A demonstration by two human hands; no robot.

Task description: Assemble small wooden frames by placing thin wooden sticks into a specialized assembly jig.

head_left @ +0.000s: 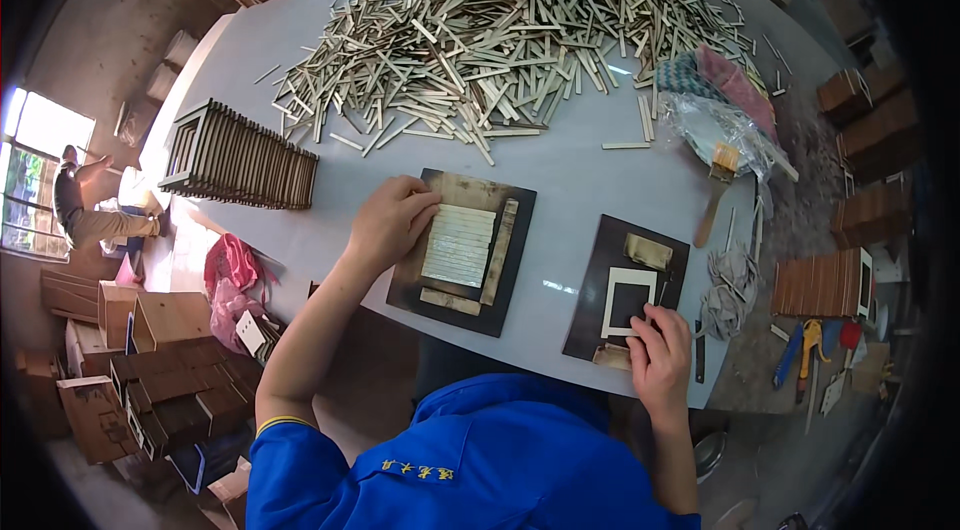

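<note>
Pale thin wooden strips lie side by side in a flat block (459,246) on a dark board (492,320) with worn wooden guide bars. At the block's upper left edge, my left hand (393,220) has its fingers bent and pressed together against the strips. On a second dark board (584,315), to the right, lies a white rectangular frame (618,305) between two wooden blocks. My right hand (660,355) closes thumb and fingers at this frame's lower right corner. A thin dark piece stands by those fingertips; its kind is unclear.
A big heap of loose strips (500,30) covers the table's far side. Stacked frames (240,158) stand at the left. At the right lie a brush (718,185), a plastic-covered bowl (705,125) and a rag (730,290). Wooden boxes (180,380) crowd the floor; another person (105,210) sits far left.
</note>
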